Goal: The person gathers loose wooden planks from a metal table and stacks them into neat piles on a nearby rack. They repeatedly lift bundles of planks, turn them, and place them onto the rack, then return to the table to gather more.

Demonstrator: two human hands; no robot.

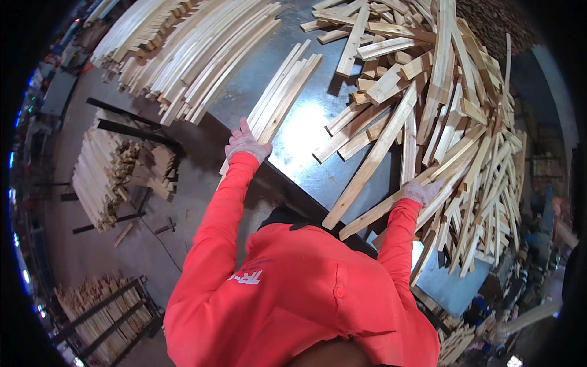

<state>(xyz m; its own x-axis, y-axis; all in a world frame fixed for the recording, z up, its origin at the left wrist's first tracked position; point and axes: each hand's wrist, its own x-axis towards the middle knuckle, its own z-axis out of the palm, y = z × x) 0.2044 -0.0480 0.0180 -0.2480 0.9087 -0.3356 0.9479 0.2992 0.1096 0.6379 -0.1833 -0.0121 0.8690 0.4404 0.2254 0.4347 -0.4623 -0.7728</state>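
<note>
My left hand (pixel 247 143), in a pale glove, lies across the near end of a small row of wooden strips (pixel 286 91). Its fingers are slightly apart, and whether they grip the wood is hard to tell. These strips lie side by side on a metal tabletop (pixel 234 78), with their near ends past its edge. On the right, my gloved right hand (pixel 421 191) is closed over a long wooden strip (pixel 373 218) at the near side of a jumbled pile of wooden pieces (pixel 431 87). Its fingertips are partly lost among the wood.
Long strips (pixel 215 50) lie in rows at the table's far left. Below left, stacked wood (pixel 98 174) rests on dark metal bars (pixel 133 130). Another rack of strips (pixel 110 316) stands lower left. Brown chips or bark (pixel 495 23) are heaped beyond the pile. A ribbed hose (pixel 529 319) is lower right.
</note>
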